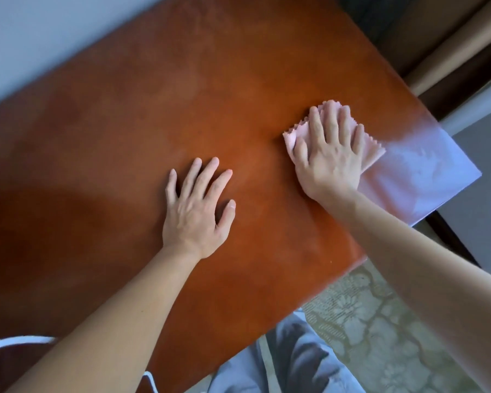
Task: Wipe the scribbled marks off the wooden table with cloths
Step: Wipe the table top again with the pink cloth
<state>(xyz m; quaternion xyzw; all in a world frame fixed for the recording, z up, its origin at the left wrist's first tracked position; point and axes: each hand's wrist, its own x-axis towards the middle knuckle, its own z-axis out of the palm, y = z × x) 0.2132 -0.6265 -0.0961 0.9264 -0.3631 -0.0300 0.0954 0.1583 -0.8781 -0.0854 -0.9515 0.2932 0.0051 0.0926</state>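
Pink zigzag-edged cloth (376, 153) under flat right hand (330, 160); left hand (196, 214) splayed on table (125, 137).

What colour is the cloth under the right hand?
Pale pink, with zigzag-cut edges; the cloth shows in the head view, under the right hand.

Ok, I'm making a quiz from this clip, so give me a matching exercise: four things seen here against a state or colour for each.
Column one:
1. left hand
2. right hand
3. cloth
4. table

Column two:
A. pale pink, zigzag edge
B. flat on bare wood, holding nothing
C. reddish-brown
D. pressing down on the cloth

Pairs: 1-B, 2-D, 3-A, 4-C.
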